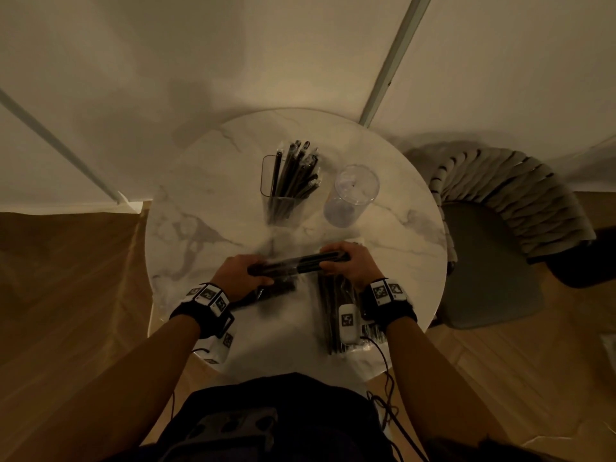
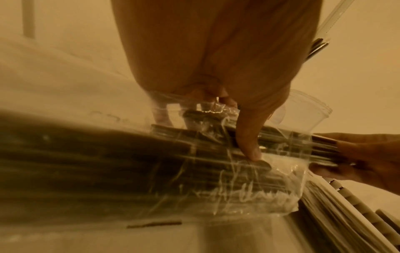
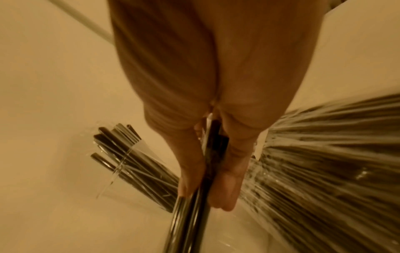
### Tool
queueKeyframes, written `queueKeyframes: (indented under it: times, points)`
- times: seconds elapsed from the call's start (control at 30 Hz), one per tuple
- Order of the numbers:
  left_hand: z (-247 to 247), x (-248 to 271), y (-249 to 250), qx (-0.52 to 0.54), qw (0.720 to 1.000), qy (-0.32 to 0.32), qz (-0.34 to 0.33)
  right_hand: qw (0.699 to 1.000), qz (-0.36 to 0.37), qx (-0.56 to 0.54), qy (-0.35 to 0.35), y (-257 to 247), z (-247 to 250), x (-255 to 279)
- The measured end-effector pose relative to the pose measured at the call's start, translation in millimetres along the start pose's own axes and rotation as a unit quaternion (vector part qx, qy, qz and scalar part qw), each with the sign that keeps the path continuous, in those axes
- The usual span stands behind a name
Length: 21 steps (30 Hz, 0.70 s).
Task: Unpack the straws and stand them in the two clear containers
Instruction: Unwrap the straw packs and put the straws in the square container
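A bundle of black straws [image 1: 296,263] in a clear wrapper lies crosswise above the near part of the round marble table [image 1: 206,181]. My left hand [image 1: 256,271] grips its wrapped left end, thumb [image 2: 249,142] pressing on the plastic. My right hand [image 1: 333,261] pinches the bare straw ends [image 3: 213,164] at the right. Behind stand a square clear container [image 1: 281,195] holding several black straws and a round clear container [image 1: 353,195] with nothing seen inside.
More wrapped straw packs [image 1: 335,315] lie on the table under my right wrist, and another dark pack [image 1: 275,290] under my left hand. A padded chair [image 1: 493,261] stands close to the table's right edge. Cables [image 1: 388,411] hang from my right wrist.
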<state>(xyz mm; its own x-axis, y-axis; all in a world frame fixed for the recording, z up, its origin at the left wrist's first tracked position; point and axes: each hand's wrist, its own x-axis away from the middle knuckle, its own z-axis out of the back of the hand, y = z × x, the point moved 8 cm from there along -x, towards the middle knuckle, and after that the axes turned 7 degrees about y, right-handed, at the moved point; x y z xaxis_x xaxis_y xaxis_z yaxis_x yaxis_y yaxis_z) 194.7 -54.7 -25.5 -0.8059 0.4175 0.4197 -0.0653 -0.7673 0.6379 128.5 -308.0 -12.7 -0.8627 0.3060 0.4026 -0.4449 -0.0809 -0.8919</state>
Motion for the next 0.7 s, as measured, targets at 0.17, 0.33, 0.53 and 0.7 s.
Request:
queueKeyframes:
  times: [0.17, 0.33, 0.53, 0.7]
  points:
    - [1, 1, -3, -0.016, 1.000, 0.003, 0.001, 1.000, 0.009, 0.015, 0.021, -6, 13, -1]
    - [6, 0, -8, -0.057, 0.998, 0.009, 0.016, 0.997, 0.021, 0.052, 0.049, -24, 55, 1]
    - [6, 0, -6, -0.088, 0.996, 0.014, 0.003, 0.996, 0.026, 0.062, 0.059, -49, 113, 7]
    - [2, -1, 3, -0.098, 0.995, 0.007, -0.006, 0.994, 0.018, 0.070, 0.079, -63, 148, 16]
